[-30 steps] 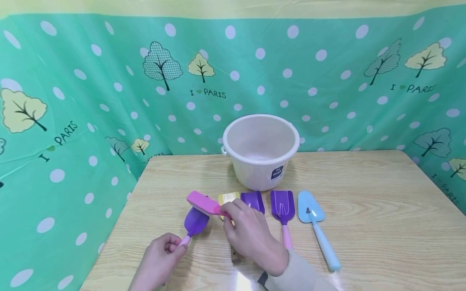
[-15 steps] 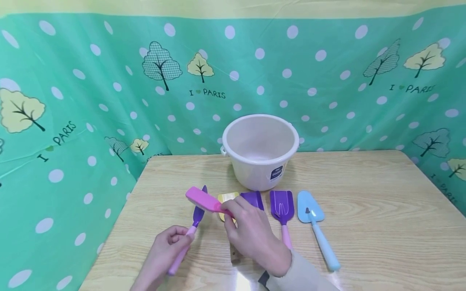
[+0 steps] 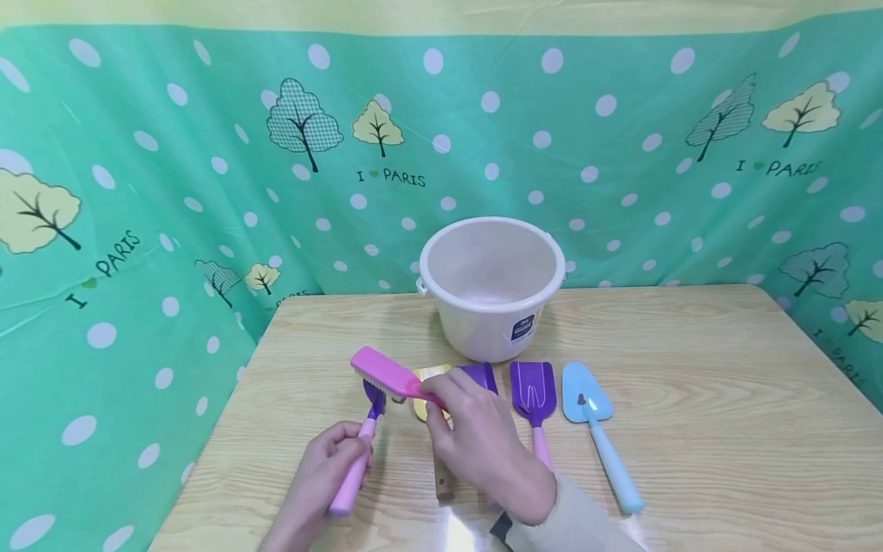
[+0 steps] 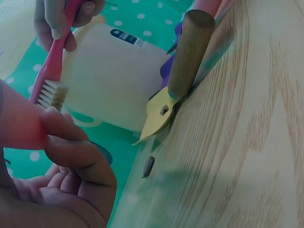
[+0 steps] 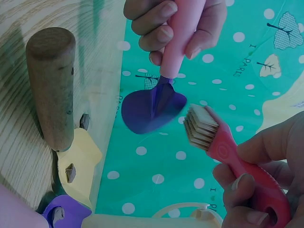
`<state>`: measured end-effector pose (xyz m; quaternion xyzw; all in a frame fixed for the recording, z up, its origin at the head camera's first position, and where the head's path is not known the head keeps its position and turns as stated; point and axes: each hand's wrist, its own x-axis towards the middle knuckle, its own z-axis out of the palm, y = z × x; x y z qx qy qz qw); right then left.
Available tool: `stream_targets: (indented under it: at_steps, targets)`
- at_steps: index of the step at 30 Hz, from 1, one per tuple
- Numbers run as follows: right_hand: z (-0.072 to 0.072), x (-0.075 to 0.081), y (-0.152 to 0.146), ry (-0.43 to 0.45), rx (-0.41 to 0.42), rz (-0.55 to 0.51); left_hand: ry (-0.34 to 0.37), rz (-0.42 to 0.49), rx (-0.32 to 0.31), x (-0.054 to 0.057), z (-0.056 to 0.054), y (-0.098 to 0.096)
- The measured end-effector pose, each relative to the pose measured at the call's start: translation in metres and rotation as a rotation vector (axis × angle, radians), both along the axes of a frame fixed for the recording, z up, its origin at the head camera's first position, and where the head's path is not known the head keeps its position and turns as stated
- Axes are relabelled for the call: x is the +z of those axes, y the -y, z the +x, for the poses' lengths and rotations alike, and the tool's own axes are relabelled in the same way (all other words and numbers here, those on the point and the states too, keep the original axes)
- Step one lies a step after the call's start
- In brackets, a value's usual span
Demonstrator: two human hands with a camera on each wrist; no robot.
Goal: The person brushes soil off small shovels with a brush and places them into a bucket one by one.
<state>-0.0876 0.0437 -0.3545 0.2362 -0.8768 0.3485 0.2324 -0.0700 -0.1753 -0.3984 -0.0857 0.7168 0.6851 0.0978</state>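
Note:
My left hand grips the pink handle of a small purple hand trowel, held up off the tabletop. Its purple blade is turned over, partly behind the brush in the head view. In my right hand is a pink scrub brush, held by its handle. The brush's pale bristles face down toward the blade and stand close beside it in the right wrist view. In the left wrist view, the fingers of my left hand curl round the pink handle.
A white bucket stands at the table's back. Before it lie a yellow trowel with a wooden handle, a purple scoop, a purple shovel and a light blue trowel. A small dark piece lies on the table.
The left hand has turned the trowel over, from face showing, through edge-on, to its present side, and moved slightly right. The brush has risen a little. A dark piece now shows on the table.

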Motion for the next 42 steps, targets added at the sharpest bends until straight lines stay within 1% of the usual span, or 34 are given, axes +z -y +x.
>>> stream_targets:
  at_steps: [2,7,15,19,22,23,25,31,34,38,42]
  targets:
    - [0.000,0.000,0.000,0.000,-0.002,0.000,-0.005,0.019,-0.006,0.000,0.000,-0.001]
    - [0.000,0.000,0.000,-0.004,0.002,-0.001,-0.031,0.097,-0.056,-0.001,0.001,-0.003]
    - [0.000,-0.002,0.002,-0.028,0.026,0.018,-0.092,0.203,-0.181,-0.009,0.004,-0.004]
    - [0.000,-0.003,0.002,-0.041,0.032,0.021,-0.147,0.256,-0.244,-0.011,0.004,-0.003]
    - [0.000,-0.003,0.002,-0.045,0.041,0.019,-0.180,0.273,-0.263,-0.011,0.004,-0.001]
    - [0.000,-0.003,0.002,-0.048,0.047,0.020,-0.185,0.275,-0.260,-0.011,0.004,-0.001]
    - [0.000,-0.003,0.003,-0.050,0.059,0.021,-0.183,0.268,-0.236,-0.011,0.004,-0.001]
    - [0.000,-0.004,0.004,-0.065,0.106,0.015,-0.139,0.266,-0.156,-0.011,0.004,0.000]
    - [0.001,-0.005,0.005,-0.068,0.116,0.021,-0.153,0.292,-0.157,-0.012,0.003,0.001]
    - [0.000,-0.007,0.006,-0.054,0.111,0.050,-0.201,0.325,-0.201,-0.013,0.004,0.003]
    - [-0.002,-0.009,0.006,-0.018,0.090,0.073,-0.213,0.333,-0.200,-0.013,0.004,0.003]
